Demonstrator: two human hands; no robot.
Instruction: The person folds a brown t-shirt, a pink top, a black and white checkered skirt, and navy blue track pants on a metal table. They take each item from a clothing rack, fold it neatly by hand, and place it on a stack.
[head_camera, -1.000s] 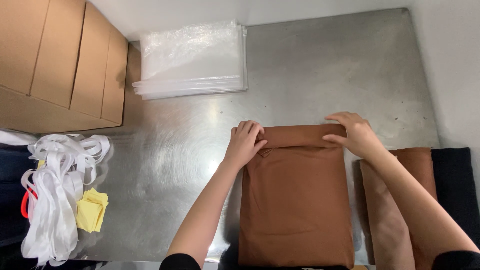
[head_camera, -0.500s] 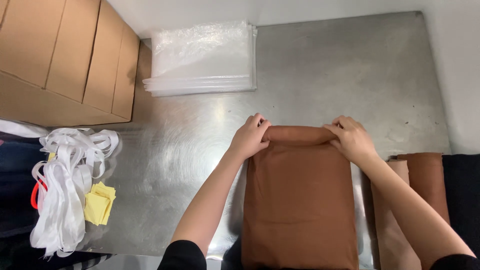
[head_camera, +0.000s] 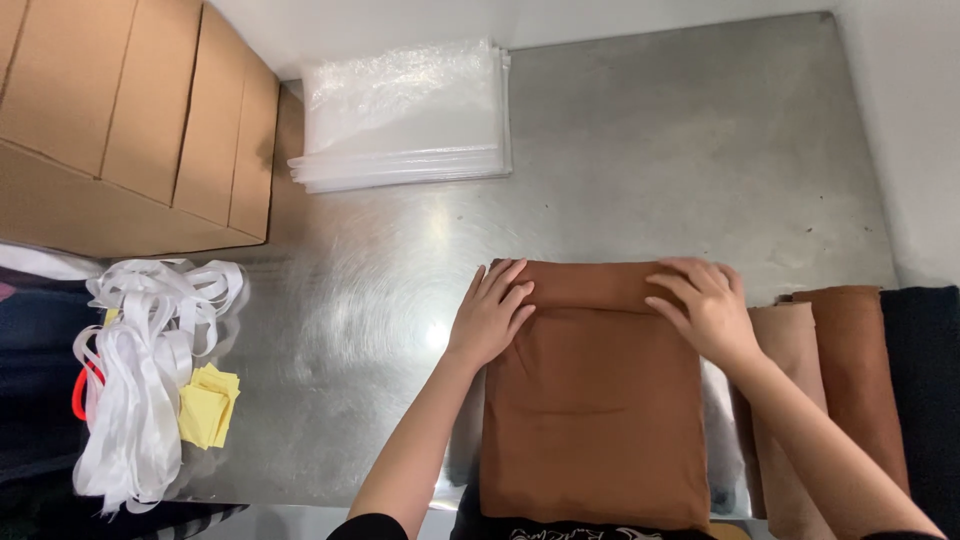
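- We work at a brushed steel table (head_camera: 640, 130) set against pale walls.
- A folded rust-brown rectangle of cloth (head_camera: 595, 420) lies flat at the near edge, its far end doubled over.
- Our left hand (head_camera: 492, 318) lies flat and spread on that fold, apparently to keep it down; our right hand (head_camera: 705, 310) presses its other corner, fingers loosely open, gripping nothing.
- Just right lie tan and brown folded cloths (head_camera: 835, 380).
- Clear plastic bags (head_camera: 405, 115), cardboard boxes (head_camera: 130, 120) and white ribbons (head_camera: 140, 380) sit well apart; nothing blocks us.
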